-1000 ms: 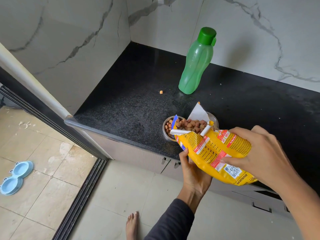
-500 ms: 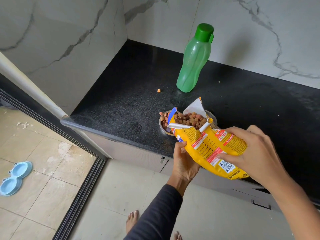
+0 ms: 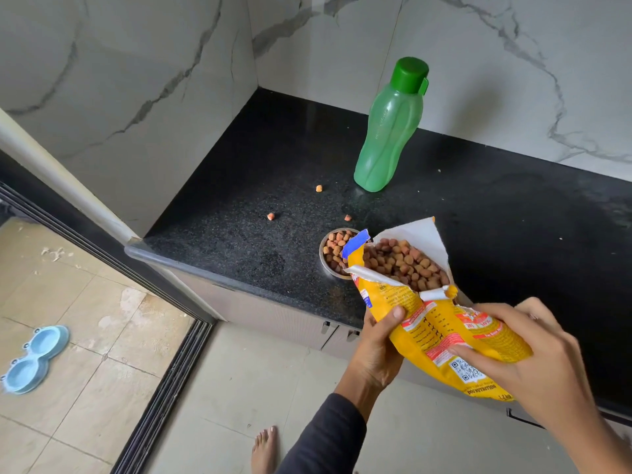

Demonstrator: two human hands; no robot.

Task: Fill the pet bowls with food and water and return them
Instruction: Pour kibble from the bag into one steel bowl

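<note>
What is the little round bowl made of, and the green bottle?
The bowl looks like shiny metal, probably steel: its rim is silvery and gleams. The green bottle looks like plastic: cloudy, a bit see-through, with a solid green cap.

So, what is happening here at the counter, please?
A person is filling a pet bowl with dry food. Both hands hold a torn yellow food bag: the left hand grips it near the opening, the right hand lower down. The steel bowl on the black counter already holds kibble, and three stray pieces lie beside it. A closed green bottle stands behind. A blue double bowl lies on the floor.
</note>
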